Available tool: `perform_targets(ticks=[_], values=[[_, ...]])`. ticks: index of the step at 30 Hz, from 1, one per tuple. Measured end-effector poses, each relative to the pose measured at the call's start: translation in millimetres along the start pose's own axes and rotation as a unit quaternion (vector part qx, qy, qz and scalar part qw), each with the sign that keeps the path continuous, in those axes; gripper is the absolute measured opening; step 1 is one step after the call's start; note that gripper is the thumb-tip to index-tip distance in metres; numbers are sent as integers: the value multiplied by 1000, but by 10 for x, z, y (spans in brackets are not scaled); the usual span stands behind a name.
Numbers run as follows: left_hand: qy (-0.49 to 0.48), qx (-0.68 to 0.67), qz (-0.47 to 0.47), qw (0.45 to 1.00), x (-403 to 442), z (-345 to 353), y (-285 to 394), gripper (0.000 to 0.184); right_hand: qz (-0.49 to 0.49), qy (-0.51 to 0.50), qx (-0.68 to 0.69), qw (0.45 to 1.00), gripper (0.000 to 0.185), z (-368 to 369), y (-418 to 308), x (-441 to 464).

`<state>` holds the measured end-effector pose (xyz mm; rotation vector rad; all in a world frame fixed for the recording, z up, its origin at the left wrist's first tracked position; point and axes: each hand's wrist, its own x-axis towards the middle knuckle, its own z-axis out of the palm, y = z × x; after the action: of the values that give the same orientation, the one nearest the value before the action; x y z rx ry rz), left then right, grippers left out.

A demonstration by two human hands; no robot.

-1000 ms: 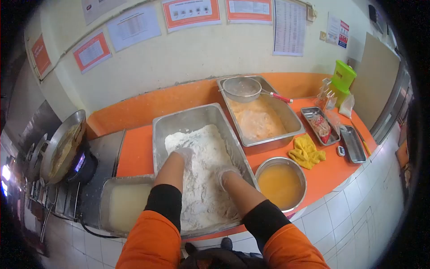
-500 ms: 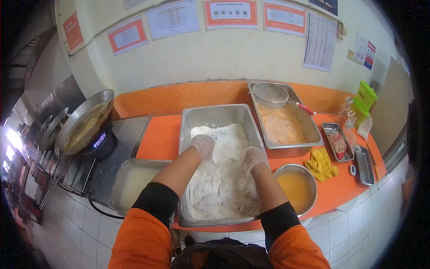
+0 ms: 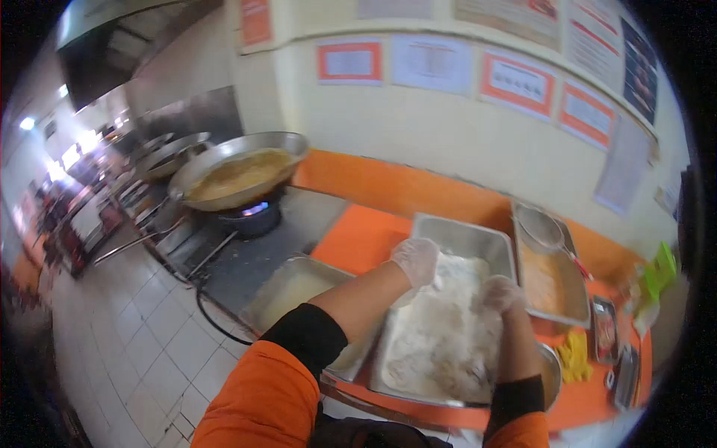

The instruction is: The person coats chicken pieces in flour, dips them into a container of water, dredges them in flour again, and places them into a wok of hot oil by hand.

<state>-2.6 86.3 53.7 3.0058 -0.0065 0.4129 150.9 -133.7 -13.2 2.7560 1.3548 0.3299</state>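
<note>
A deep steel tray holds white flour, with lumpy coated pieces toward its near end. My left hand, in a clear plastic glove, is at the tray's upper left side, just above the flour. Across from it, my gloved right hand is by the tray's right side, over the flour. Both hands are blurred and their fingers point down or inward, so I cannot make out whether they grip anything.
At left, a large wok of oil sits over a lit burner. A pan of pale liquid adjoins the tray. To the right are a tray of orange liquid, a strainer, a yellow cloth and a steel bowl.
My view has swung left and up, so the wok and kitchen show more and the tray sits further right. Both hands have stayed at the flour tray, the left nearer its rim.
</note>
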Motion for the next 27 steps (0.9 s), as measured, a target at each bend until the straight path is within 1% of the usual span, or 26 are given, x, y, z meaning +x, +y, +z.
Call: perform_targets(ticks=[2,3,4,5,6,7,8,9,10,11,13,15,16,17,19,21,22,24,25,26,27], values=[[-55,13,-105,993,-84,-597,-166,28,-115,24,-141,983,20,-206,71,259],[-15,9,-123,992,-199,-933,-283,27,-164,36,-211,963,20,-362,-19,349],[22,4,-138,990,-344,-1283,-412,25,-139,7,249,958,15,-650,-181,445],[58,0,-150,987,-451,-1535,-615,24,-84,-32,657,748,11,-1005,-367,554],[91,33,-134,986,-430,-1609,-1020,28,-194,20,428,882,9,-1411,-628,669],[104,59,-153,981,-499,-1826,-1286,31,-283,74,163,942,9,-1825,-927,776],[117,84,-172,974,-566,-2041,-1553,34,-280,88,155,943,10,-1946,-1094,936],[113,100,-225,963,-751,-2374,-1681,35,-277,101,147,944,12,-2067,-1262,1098],[119,106,-243,957,-867,-2518,-1940,34,-192,67,402,893,14,-2038,-1326,1315],[123,111,-261,951,-969,-2631,-2216,34,-94,26,628,772,16,-2035,-1407,1486],[80,165,-316,931,-1050,-2676,-3016,33,-114,91,531,835,19,-2166,-1718,1725],[41,240,-288,926,-1240,-2639,-3636,33,-159,85,588,789,20,-2244,-2052,1850],[6,246,-294,924,-1327,-2625,-3840,30,-196,49,684,701,21,-2264,-2216,1862],[-29,253,-298,920,-1410,-2592,-4033,28,-230,14,767,599,21,-2273,-2342,1881],[-33,279,-283,917,-1433,-2262,-4855,19,-129,8,752,647,22,-2282,-2519,1961],[-88,302,-261,913,-1464,-2150,-5153,16,-116,36,645,754,22,-2284,-2606,2000],[-115,311,-251,909,-1438,-2092,-5258,14,-153,64,536,828,21,-2292,-2633,1998],[-75,256,-336,903,-1332,-1976,-5479,15,-159,52,534,829,20,-2338,-2730,1982],[-56,227,-381,894,-1324,-1933,-5597,16,-129,15,643,755,20,-2394,-2807,1992],[-53,279,-336,898,-1318,-1985,-5609,16,-97,-23,739,666,20,-2434,-2878,2037],[-50,331,-288,897,-1287,-2107,-5540,17,-149,-40,752,641,20,-2436,-2905,2122]])
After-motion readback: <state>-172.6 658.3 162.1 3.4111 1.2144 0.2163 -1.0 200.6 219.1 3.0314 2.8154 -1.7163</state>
